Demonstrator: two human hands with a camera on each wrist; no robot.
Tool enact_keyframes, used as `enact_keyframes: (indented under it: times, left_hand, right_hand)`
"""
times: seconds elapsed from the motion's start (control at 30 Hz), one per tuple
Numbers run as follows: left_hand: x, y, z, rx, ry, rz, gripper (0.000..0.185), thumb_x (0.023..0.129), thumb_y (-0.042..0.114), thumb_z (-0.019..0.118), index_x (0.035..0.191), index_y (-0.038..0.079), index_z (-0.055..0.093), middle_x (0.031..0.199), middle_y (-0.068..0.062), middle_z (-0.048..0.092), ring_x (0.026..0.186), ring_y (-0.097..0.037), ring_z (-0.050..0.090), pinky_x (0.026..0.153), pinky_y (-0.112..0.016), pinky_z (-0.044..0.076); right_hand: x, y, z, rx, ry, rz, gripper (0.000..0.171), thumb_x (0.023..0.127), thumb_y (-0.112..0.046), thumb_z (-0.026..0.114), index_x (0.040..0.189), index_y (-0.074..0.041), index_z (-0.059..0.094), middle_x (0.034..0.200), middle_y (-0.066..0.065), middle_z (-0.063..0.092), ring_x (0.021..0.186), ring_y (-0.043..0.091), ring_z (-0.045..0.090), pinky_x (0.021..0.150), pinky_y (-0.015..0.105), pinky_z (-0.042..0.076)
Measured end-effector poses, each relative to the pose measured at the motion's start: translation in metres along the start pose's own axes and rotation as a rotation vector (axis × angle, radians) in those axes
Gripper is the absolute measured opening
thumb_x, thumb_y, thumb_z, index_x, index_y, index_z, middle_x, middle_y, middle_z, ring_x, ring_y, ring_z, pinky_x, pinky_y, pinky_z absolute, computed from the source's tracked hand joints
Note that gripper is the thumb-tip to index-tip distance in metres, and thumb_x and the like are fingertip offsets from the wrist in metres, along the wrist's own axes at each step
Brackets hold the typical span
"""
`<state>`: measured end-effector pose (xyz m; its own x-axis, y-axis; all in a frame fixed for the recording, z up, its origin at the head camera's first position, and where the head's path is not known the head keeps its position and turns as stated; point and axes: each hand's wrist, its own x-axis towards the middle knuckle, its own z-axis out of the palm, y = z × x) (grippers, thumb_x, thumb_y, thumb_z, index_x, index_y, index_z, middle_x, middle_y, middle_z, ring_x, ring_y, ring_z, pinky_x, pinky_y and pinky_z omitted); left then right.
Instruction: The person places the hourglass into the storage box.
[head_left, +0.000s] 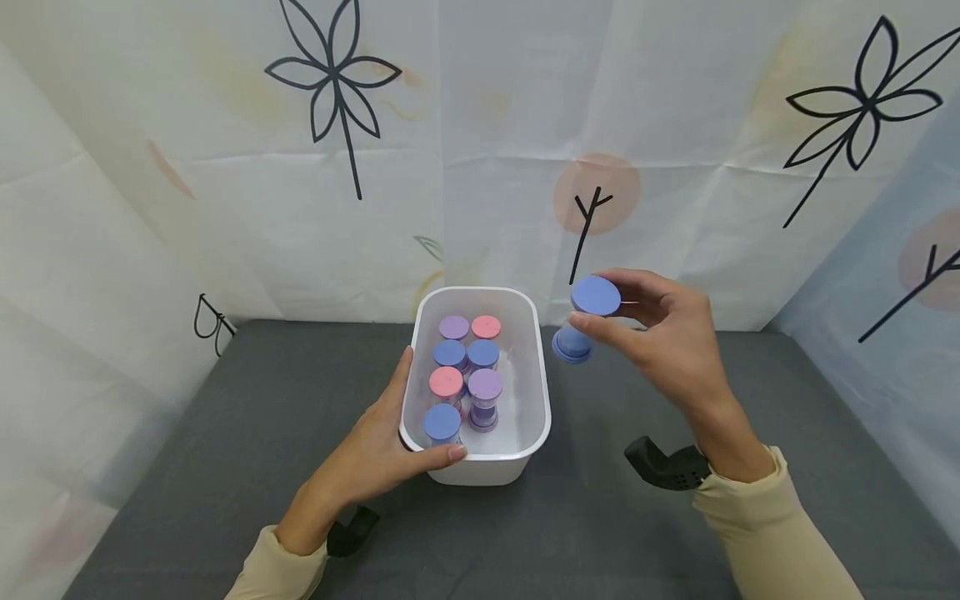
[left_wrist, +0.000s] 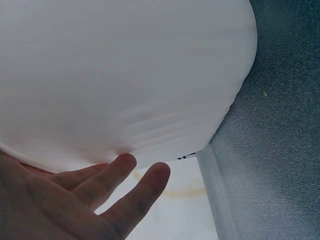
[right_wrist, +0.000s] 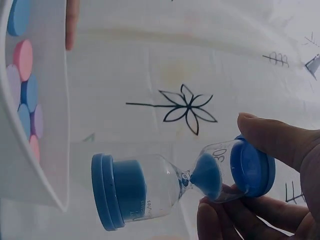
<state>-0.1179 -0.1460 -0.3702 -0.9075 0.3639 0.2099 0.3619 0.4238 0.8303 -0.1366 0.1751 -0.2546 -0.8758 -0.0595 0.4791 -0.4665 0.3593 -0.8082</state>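
Observation:
My right hand (head_left: 663, 333) pinches a blue sand timer (right_wrist: 185, 182) by one cap between thumb and fingers. It is held off to the right of a white plastic bin (head_left: 528, 400). In the right wrist view, blue sand shows in both glass bulbs, with small print on the glass. My left hand (head_left: 386, 437) grips the bin at its near left corner, thumb over the front rim and fingers along the outer wall (left_wrist: 150, 75). Inside the bin, several sand timers with blue, pink and purple caps (head_left: 446, 382) stand in two rows.
The bin is over a dark grey cloth-covered table (head_left: 300, 400). Behind the table hangs a pale cloth (head_left: 495, 108) printed with flowers and twigs. The timers crowd the left part of the bin, and bare white floor (head_left: 517, 400) shows along its right side.

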Motion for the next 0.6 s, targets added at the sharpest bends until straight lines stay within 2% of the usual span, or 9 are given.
enact_keyframes:
  times: [0.23, 0.6]
  left_hand:
    - [0.001, -0.001, 0.0, -0.01, -0.006, 0.012, 0.126, 0.074, 0.05, 0.089, 0.164, 0.032, 0.002, 0.157, 0.003, 0.039, 0.129, -0.014, 0.052, 0.103, -0.055, 0.041]
    - [0.001, -0.002, 0.001, -0.04, -0.022, 0.007, 0.125, 0.075, 0.049, 0.089, 0.163, 0.036, 0.001, 0.156, 0.005, 0.04, 0.127, -0.015, 0.053, 0.101, -0.053, 0.045]
  right_hand:
    - [-0.003, -0.016, 0.013, 0.045, -0.152, -0.03, 0.041, 0.08, -0.003, 0.086, 0.118, -0.003, 0.072, 0.107, 0.006, 0.072, 0.094, 0.021, 0.07, 0.082, 0.026, 0.055]
    - [-0.007, -0.007, 0.046, 0.057, -0.435, -0.011, 0.045, 0.077, -0.014, 0.09, 0.118, -0.008, 0.073, 0.104, -0.001, 0.072, 0.093, 0.017, 0.069, 0.087, 0.037, 0.055]
